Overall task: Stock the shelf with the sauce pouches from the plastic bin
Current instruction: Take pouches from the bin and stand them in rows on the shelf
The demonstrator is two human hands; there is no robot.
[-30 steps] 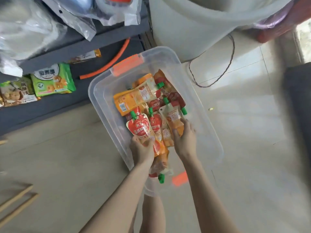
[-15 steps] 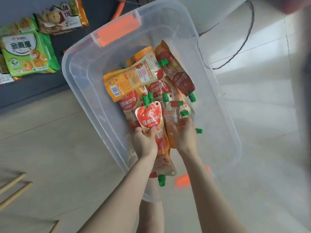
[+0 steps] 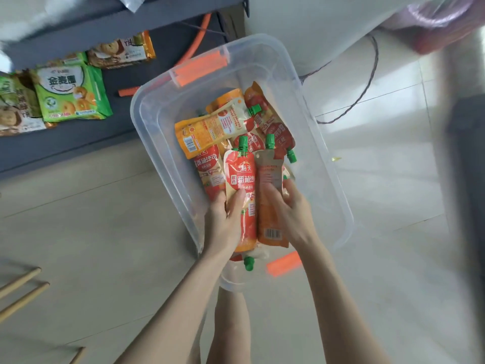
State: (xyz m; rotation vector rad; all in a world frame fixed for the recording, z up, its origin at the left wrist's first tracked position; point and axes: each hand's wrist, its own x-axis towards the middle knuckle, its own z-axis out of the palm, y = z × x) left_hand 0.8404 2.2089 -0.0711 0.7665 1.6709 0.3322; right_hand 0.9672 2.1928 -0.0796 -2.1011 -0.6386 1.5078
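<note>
Two pouches in hand over the bin, shelf off to the left

The left hand is closed around a red sauce pouch, the right hand around an orange-backed pouch; both lie side by side above the plastic bin, green caps pointing away from the person. The shelf sits beyond the bin's left rim, nearer the left hand.

1. Green biscuit packet with ring-shaped biscuits printed on it, lying flat; taken as landmark.
2. Brown-and-orange biscuit packet: just above and right of landmark.
3. Further snack packets: left of landmark, partly overlapped.
4. Orange hose: well right of landmark.
5. Thin dark cord looped on pale tiled floor: far right.
6. Light wooden sticks: well below landmark.
</note>
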